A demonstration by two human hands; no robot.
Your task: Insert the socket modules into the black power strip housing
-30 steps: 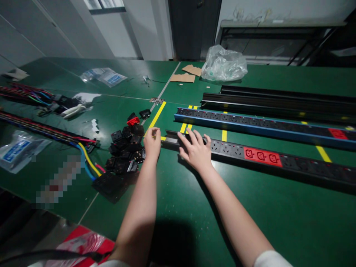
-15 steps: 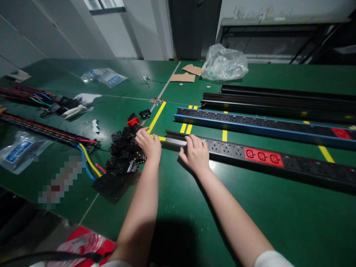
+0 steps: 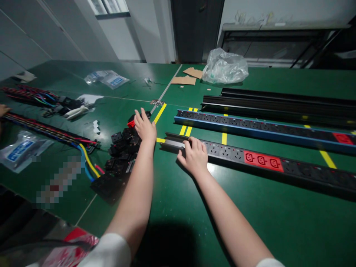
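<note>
My right hand (image 3: 195, 155) rests with curled fingers on the left end of a long black power strip (image 3: 292, 167) that has a red socket block. The fingers press its top and hold nothing else. My left hand (image 3: 144, 127) reaches, fingers stretched, over a pile of black socket modules (image 3: 122, 152) toward a red module (image 3: 131, 123) at the pile's far end. It holds nothing.
A blue-edged power strip (image 3: 250, 124) and black rails (image 3: 278, 102) lie behind. Coloured wire bundles (image 3: 47, 128), plastic bags (image 3: 16, 150), a clear bag (image 3: 225, 66) and cardboard scraps (image 3: 186, 78) lie on the green table (image 3: 194, 215). Another person's hand (image 3: 3, 109) shows at the left edge.
My left hand moved from beside the strip's end leftward and farther out over the socket pile. My right hand's fingers curled down onto the strip's end.
</note>
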